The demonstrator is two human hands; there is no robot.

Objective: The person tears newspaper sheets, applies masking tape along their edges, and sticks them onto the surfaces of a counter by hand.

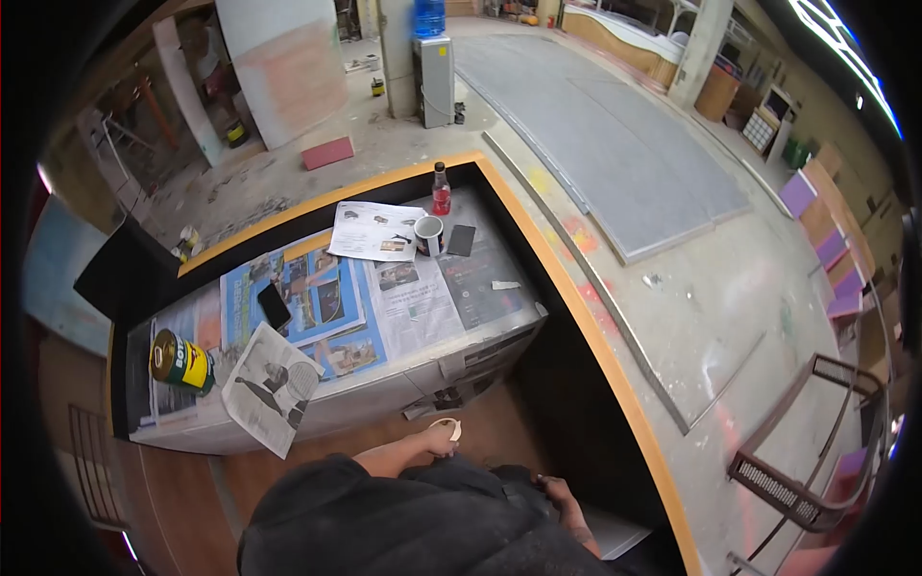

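My left hand (439, 440) is closed round a roll of pale tape (446, 426), held in front of the desk's near edge. Down by my right side, near my dark clothing, my right hand (557, 490) has its fingers curled, and I cannot make out what they hold. On the newspaper-covered desk (423, 331) lie a black phone (274, 305), a printed sheet (370, 230) and a dark flat object (461, 240). A mug (428, 235) and a bottle of red drink (441, 190) stand near the back.
A yellow and green can (182, 363) stands at the desk's left end, beside a loose newspaper page (272, 384). A raised wood-edged rim (538, 226) surrounds the desk. Beyond are a water dispenser (435, 82), a grey floor panel (615, 144) and a metal-framed rack (792, 480).
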